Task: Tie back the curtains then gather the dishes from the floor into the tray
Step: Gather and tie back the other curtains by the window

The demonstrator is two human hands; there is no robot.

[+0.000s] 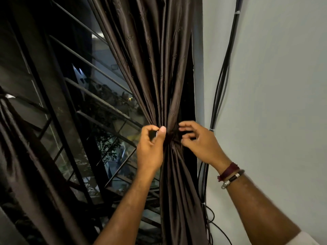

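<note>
A dark brown satin curtain [159, 71] is gathered into a tight waist beside the pale grey wall [276, 85]. The left hand [150, 147] pinches the folds – thumb against forefinger. The right hand [200, 140] curls its fingers at the waist. Black cables [223, 73] run down the wall, just right of the curtain.

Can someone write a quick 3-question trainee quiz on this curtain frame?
1. True or false: the brown curtain is bunched tight at the level of the hands.
2. The black cables run down: A) the window bars, B) the wall to the right of the curtain, C) the floor.
3. Fill in: the bracelets are worn on the ___ wrist.

Key
1. True. The folds narrow to a waist between the left hand and the right hand; the left pinches something small and dark beside the fabric.
2. B, on the pale wall.
3. Right.
</note>
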